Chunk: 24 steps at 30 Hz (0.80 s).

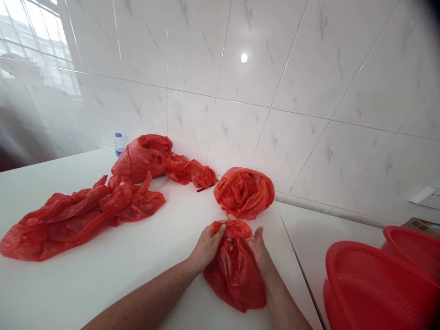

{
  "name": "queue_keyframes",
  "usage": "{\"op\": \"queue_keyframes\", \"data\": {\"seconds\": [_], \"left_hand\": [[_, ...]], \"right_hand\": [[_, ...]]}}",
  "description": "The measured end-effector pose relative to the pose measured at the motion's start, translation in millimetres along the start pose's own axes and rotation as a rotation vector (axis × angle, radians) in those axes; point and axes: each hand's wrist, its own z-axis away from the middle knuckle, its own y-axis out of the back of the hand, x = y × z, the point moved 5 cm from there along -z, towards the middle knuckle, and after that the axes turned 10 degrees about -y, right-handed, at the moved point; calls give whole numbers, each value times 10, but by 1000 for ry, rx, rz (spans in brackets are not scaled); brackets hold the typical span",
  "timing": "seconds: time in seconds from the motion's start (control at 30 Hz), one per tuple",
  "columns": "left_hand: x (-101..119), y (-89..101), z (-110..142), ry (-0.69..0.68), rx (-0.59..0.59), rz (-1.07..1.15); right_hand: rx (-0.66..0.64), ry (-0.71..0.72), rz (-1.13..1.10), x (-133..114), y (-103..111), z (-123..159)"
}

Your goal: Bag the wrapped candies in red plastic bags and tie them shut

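Observation:
Both my hands hold a crumpled red plastic bag (pixel 235 275) on the white counter (pixel 103 275). My left hand (pixel 208 245) pinches the bag's top edge between thumb and fingers. My right hand (pixel 261 256) lies along the bag's right side, with its fingers curled into the plastic. Just beyond the hands sits a bunched red bag (pixel 244 192), open toward me.
A long heap of red bags (pixel 79 215) lies on the left of the counter. Another red bag (pixel 147 158) stands by the tiled wall, next to a small water bottle (pixel 118 143). Two red mesh baskets (pixel 374 288) sit at the right. A wall socket (pixel 428 197) is at far right.

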Motion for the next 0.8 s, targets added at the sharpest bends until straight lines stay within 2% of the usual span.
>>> {"op": "queue_keyframes", "data": {"seconds": [0.13,0.3,0.37,0.5,0.6,0.67,0.8], "left_hand": [[-33,9,-9,-2,20,13],[-56,55,-3,35,117,-23],[-41,60,6,35,138,-11],[-21,27,19,42,115,-3],[2,56,1,46,151,10],[45,143,-22,46,218,18],[143,431,-23,85,335,28]], "right_hand": [[-1,-38,-44,5,-62,28],[-3,64,202,-29,18,-36],[88,84,315,-24,92,-67],[351,120,564,-42,216,-73],[326,145,636,-104,221,-19],[354,162,665,-185,277,72],[666,119,851,-316,535,375]]}}
